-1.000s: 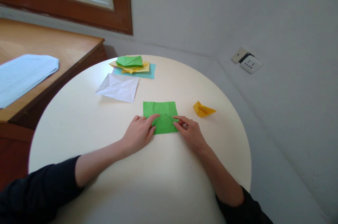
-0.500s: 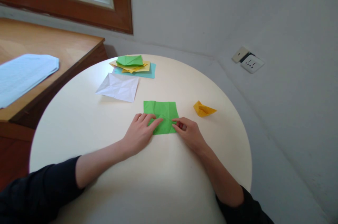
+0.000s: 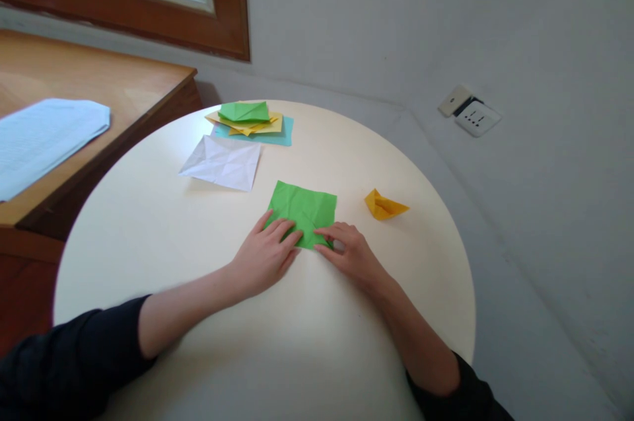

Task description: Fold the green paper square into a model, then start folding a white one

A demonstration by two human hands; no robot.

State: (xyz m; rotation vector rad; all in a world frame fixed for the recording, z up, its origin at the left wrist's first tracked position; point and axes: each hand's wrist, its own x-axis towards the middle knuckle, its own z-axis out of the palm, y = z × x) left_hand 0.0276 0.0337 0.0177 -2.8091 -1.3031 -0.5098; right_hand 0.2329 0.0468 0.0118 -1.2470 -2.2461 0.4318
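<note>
A creased green paper square (image 3: 303,207) lies flat on the round cream table (image 3: 148,229), turned slightly askew. My left hand (image 3: 265,257) rests on its near left part, fingers spread and pressing down. My right hand (image 3: 349,254) sits at the near right corner, its fingertips pinching the paper's edge. Both forearms reach in from the bottom in dark sleeves pushed up.
A folded yellow paper shape (image 3: 384,205) sits right of the green sheet. A creased white sheet (image 3: 221,162) lies behind, and a stack of green, yellow and teal papers (image 3: 252,121) farther back. A wooden desk with printed pages (image 3: 44,140) stands left. A wall socket (image 3: 476,118) is at right.
The green paper has been rotated a little anticlockwise and its near edge has shifted under my hands. Both hands slid slightly toward each other along that edge.
</note>
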